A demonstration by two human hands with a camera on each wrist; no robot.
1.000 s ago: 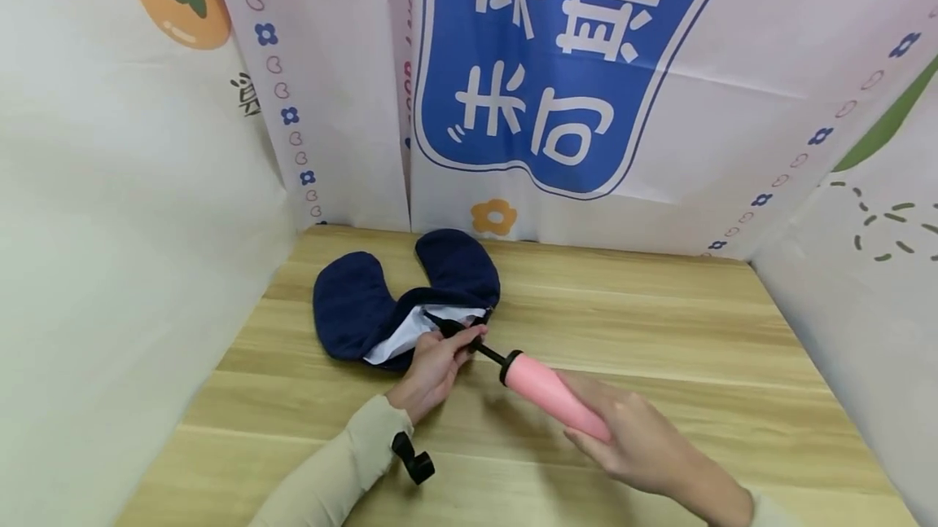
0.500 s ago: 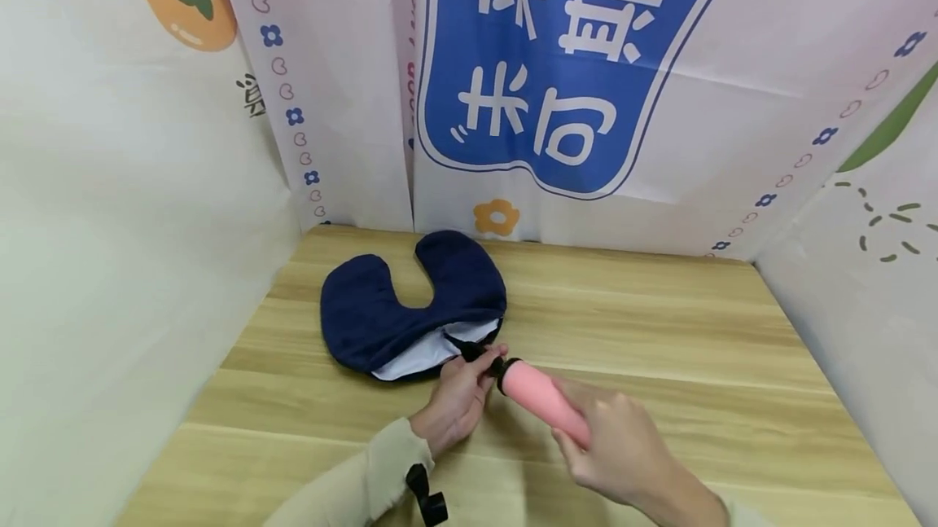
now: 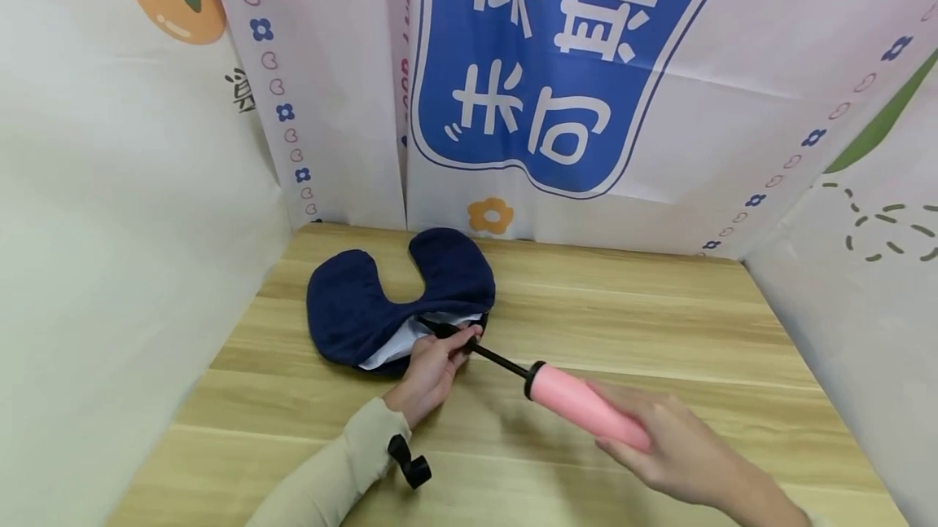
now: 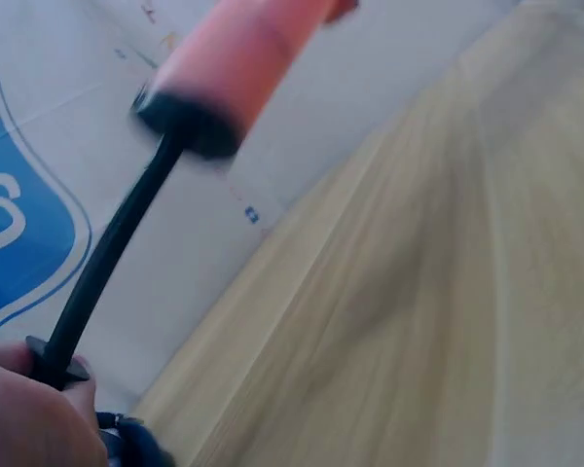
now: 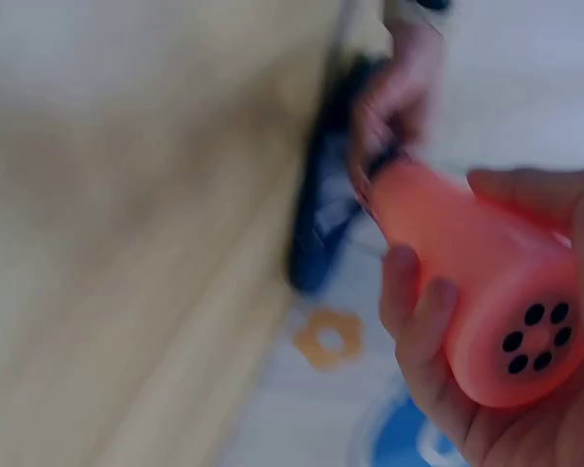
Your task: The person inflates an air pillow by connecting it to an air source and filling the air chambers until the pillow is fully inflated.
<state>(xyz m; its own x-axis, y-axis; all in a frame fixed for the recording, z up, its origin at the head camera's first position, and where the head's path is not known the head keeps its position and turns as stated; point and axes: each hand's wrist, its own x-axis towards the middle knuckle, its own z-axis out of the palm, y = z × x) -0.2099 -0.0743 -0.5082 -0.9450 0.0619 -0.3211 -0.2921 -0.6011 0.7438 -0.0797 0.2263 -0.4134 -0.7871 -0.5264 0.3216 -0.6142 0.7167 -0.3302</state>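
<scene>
A pink hand pump (image 3: 586, 405) spans both hands, its black rod drawn out of the barrel. My right hand (image 3: 674, 437) grips the pink barrel; the right wrist view shows fingers and thumb wrapped round the barrel (image 5: 448, 224), its end with black holes facing the camera. With my left hand (image 3: 432, 372) I hold the pump's black nozzle end (image 3: 443, 330), whose thin tip points into the open seam of a navy U-shaped neck pillow (image 3: 344, 299). White lining (image 3: 399, 345) shows in that opening. Whether the tip sits in a valve cannot be seen.
The pillow lies on a wood-grain table (image 3: 623, 307) near its back edge. Printed white sheets (image 3: 352, 103) wall in the back and both sides. A small black wrist camera (image 3: 410, 462) is strapped at my left sleeve.
Half a second ago the pink barrel was pushed up close to my left hand; now it is pulled back to the lower right, exposing the rod. Left hand and pillow shift slightly left.
</scene>
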